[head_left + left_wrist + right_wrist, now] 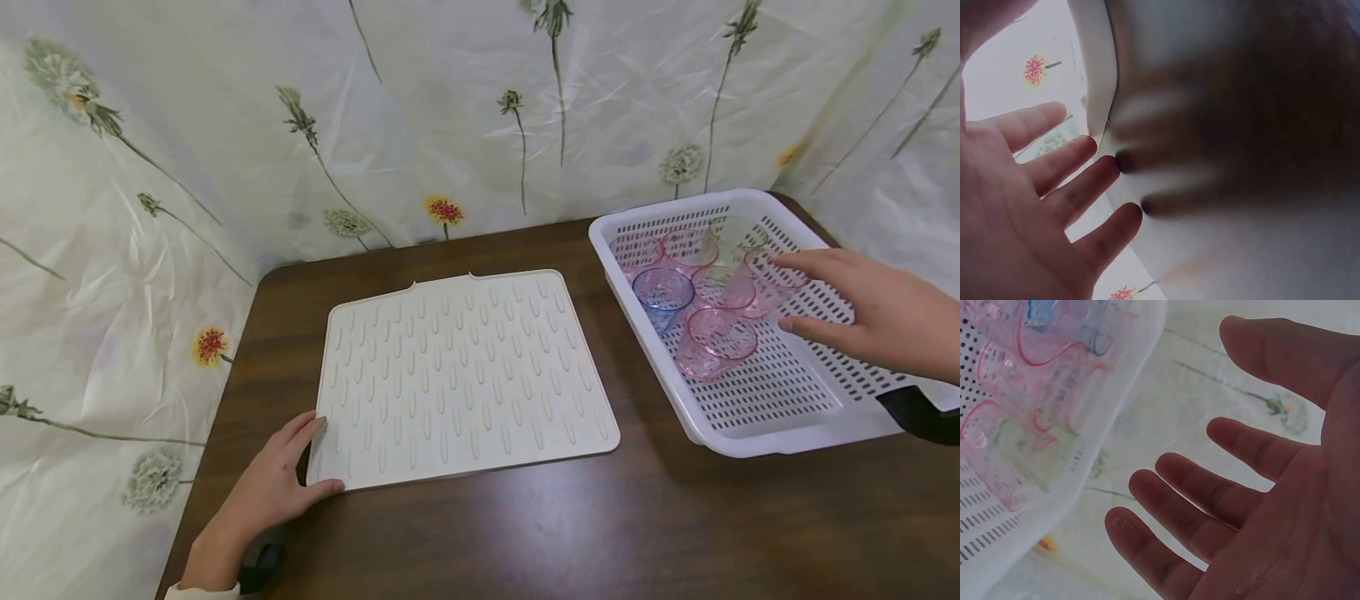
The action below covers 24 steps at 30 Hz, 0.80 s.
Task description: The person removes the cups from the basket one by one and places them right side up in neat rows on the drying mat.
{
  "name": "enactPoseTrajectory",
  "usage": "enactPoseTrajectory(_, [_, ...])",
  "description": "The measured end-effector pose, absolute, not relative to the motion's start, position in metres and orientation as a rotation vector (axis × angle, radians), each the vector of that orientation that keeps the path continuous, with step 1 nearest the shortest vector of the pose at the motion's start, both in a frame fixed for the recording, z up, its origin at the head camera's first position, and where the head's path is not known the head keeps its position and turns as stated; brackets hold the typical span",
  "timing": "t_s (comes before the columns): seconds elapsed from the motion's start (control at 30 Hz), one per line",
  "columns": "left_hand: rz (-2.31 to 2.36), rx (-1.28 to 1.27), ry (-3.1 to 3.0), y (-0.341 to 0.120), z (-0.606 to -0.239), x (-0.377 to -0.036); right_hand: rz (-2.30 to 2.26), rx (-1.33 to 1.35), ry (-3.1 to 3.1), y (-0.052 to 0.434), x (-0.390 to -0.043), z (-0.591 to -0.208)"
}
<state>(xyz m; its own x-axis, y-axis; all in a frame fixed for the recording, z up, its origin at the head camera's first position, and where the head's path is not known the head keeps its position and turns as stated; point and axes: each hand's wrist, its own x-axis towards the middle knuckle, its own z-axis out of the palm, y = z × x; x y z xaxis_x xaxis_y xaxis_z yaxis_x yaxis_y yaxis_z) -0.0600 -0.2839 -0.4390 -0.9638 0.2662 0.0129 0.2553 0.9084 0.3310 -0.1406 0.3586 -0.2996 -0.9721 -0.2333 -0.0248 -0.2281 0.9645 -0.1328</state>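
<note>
A cream ribbed drying mat (457,379) lies flat on the dark wooden table (570,525). My left hand (273,483) rests at the mat's near left corner, fingers straight, thumb and fingertips touching its edge (1100,94). A white perforated basket (780,392) stands at the right with several clear pink cups (716,342) and one blue cup (663,292) in it. My right hand (870,312) hovers open over the basket, fingers spread beside a pink cup (765,287), holding nothing. In the right wrist view the spread fingers (1210,506) are apart from the basket (1085,469).
A floral plastic sheet (450,117) hangs behind and to the left of the table. The basket sits near the table's right edge. Bare wood runs along the front of the table.
</note>
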Motion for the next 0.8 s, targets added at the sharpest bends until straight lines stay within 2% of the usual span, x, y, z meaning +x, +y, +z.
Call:
enactPoseTrajectory(0.37, [0.531,0.443,3.064,-0.285,-0.443,-0.058,-0.282,-0.290,2.950,0.379,-0.151,-0.314])
enactPoseTrajectory(0.8, [0.539,0.413,3.042,-0.285,-0.445,-0.058,-0.474,-0.381,2.840,0.371,-0.163,-0.344])
